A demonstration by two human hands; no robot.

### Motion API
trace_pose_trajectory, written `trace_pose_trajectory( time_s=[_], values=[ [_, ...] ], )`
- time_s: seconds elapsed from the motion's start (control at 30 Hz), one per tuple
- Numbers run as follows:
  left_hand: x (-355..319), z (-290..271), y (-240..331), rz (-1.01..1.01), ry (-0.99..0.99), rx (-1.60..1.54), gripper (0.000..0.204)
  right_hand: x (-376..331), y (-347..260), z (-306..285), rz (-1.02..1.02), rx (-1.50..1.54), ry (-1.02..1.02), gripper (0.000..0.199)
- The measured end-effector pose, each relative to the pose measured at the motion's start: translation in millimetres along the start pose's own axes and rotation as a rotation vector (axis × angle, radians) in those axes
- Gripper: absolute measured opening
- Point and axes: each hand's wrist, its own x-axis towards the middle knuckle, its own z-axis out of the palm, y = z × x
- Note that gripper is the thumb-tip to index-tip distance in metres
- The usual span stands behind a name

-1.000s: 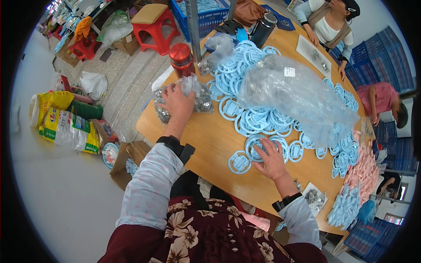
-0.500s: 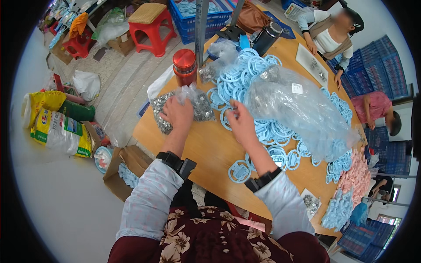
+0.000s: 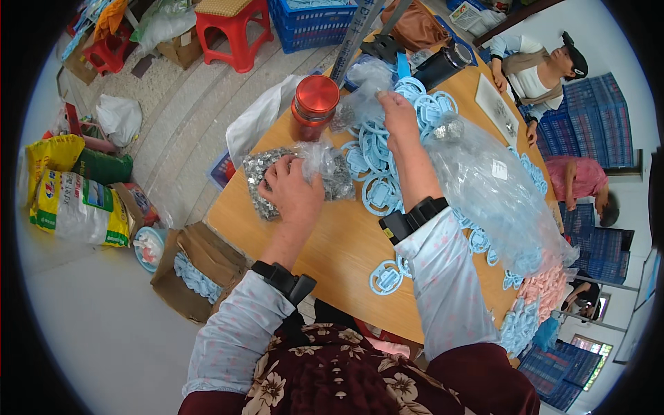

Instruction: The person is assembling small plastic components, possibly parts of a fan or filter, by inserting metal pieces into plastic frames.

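My left hand (image 3: 294, 192) rests on a clear plastic bag of small silvery metal parts (image 3: 266, 176) at the left end of the wooden table (image 3: 346, 249), fingers closed on the bag's plastic. My right hand (image 3: 400, 114) reaches farther over the table onto a heap of light blue plastic rings (image 3: 377, 166), palm down, next to a second small clear bag (image 3: 360, 104). Whether it grips a ring is hidden. A big clear plastic bag (image 3: 494, 190) of blue rings lies to the right of that arm.
A red-lidded jar (image 3: 312, 107) stands by the table's far left edge. Black flask (image 3: 443, 66) and brown bag (image 3: 415, 24) sit behind. An open cardboard box (image 3: 197, 270) with blue parts is on the floor at left, with sacks (image 3: 76, 200), red stools (image 3: 235, 28), blue crates. Other people sit at right.
My right hand has gone from the near blue rings up across the table to the far heap beside the small bag. My left hand stays on the bag of metal parts.
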Motion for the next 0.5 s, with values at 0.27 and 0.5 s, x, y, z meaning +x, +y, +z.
trace_pose_trajectory(
  time_s=[0.27,0.5],
  values=[
    [-0.4,-8.7,2.6,-0.040,-0.025,-0.052,0.044,-36.1,-68.3,-35.0,-0.193,0.127,-0.112,0.017],
    [-1.6,-0.3,2.2,-0.010,0.007,-0.016,0.043,-71.9,-162.8,-113.8,-0.147,0.394,-0.028,0.036]
  ],
)
